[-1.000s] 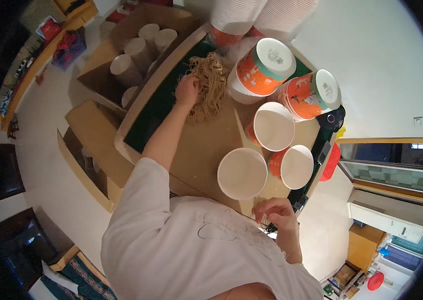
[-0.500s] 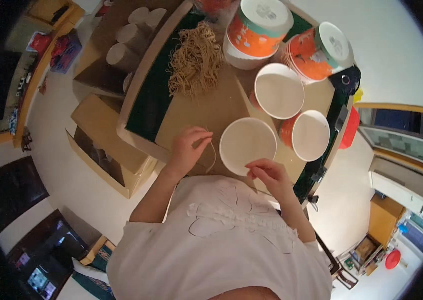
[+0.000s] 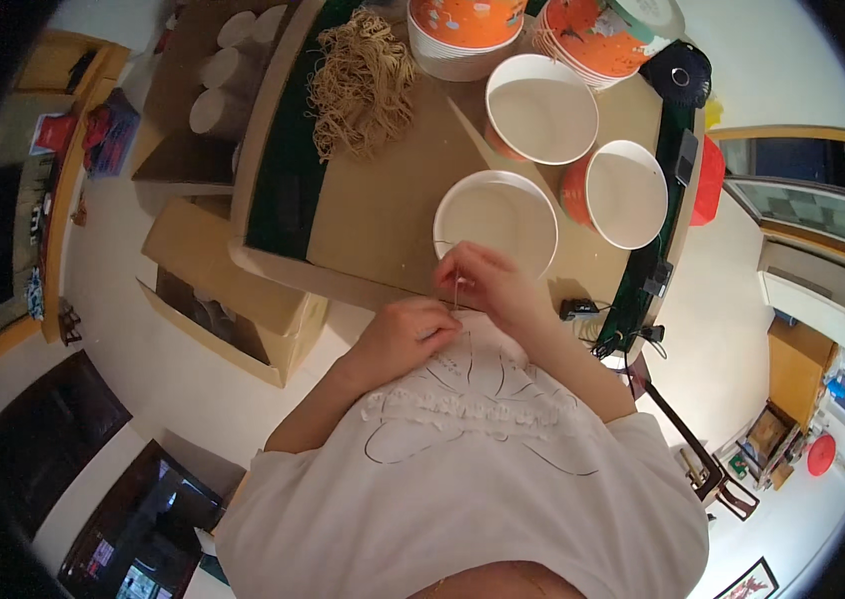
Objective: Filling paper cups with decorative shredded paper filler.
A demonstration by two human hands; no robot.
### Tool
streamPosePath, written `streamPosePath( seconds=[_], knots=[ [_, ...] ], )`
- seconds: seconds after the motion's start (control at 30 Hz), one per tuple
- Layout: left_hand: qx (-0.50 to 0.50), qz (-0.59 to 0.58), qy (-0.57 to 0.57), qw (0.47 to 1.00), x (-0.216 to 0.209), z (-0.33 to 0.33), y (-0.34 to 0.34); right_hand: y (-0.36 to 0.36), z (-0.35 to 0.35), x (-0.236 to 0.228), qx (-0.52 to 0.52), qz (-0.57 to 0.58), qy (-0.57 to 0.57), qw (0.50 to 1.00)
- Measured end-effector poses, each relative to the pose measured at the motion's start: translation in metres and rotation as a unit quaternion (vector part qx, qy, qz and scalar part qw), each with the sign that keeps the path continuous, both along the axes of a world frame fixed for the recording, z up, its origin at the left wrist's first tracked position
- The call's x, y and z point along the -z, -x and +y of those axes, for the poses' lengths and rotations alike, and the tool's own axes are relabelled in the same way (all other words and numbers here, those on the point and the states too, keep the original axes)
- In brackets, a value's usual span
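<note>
Close in front of my body my two hands have come together, with a short pale string (image 3: 457,294) running between them. My right hand (image 3: 490,284) pinches its upper part at the near rim of a white-lined paper tub (image 3: 495,215). Just below and to the left, my left hand (image 3: 409,337) is closed in a pinch at the string's lower end. Two more open tubs, a middle one (image 3: 542,112) and a right one (image 3: 628,195), have orange outsides. A tangled heap of tan twine (image 3: 361,88) lies at the far left of the cardboard.
Stacked orange tubs, one stack (image 3: 467,38) and another (image 3: 597,45), stand at the back. A dark fan-like object (image 3: 680,75) and a black adapter (image 3: 577,308) with cables lie along the right. On the floor at left is an open cardboard box (image 3: 228,290).
My right hand has left the tub's rim and moved left to the string. The left hand has come nearer my body and right. The view has shifted, so the table's back shows less.
</note>
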State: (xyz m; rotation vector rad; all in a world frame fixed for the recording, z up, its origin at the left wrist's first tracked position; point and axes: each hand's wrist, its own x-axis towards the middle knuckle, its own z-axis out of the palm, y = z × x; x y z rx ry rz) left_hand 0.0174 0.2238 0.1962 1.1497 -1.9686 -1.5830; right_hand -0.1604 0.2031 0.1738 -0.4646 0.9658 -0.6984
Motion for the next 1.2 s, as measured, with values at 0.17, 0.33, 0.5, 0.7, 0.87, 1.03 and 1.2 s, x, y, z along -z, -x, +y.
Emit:
streamPosePath(
  seconds=[0.17, 0.33, 0.5, 0.7, 0.87, 1.03, 1.2],
  knots=[
    [0.025, -0.161, -0.039, 0.986, 0.059, 0.016, -0.038, 0.038, -0.013, -0.024, 0.183, -0.032, 0.041, 0.982],
    [0.107, -0.252, -0.077, 0.959, 0.086, 0.033, -0.064, 0.078, 0.004, -0.035, 0.251, -0.026, 0.075, 0.965],
    [0.067, -0.180, 0.015, 0.981, 0.049, 0.016, -0.024, 0.116, 0.031, -0.039, 0.100, 0.229, 0.094, 0.964],
    [-0.027, -0.026, 0.140, 0.989, 0.035, -0.029, 0.075, 0.123, 0.033, -0.036, 0.080, 0.285, 0.164, 0.941],
    [-0.062, 0.136, 0.004, 0.989, 0.018, -0.048, 0.122, 0.114, 0.030, -0.034, 0.089, 0.213, 0.189, 0.955],
    [0.010, 0.085, -0.026, 0.996, 0.028, -0.054, 0.131, 0.108, 0.030, -0.027, 0.086, 0.215, 0.213, 0.949],
    [0.005, 0.076, -0.057, 0.995, 0.039, -0.053, 0.135, 0.110, 0.030, -0.007, 0.077, 0.203, 0.225, 0.950]
  ],
)
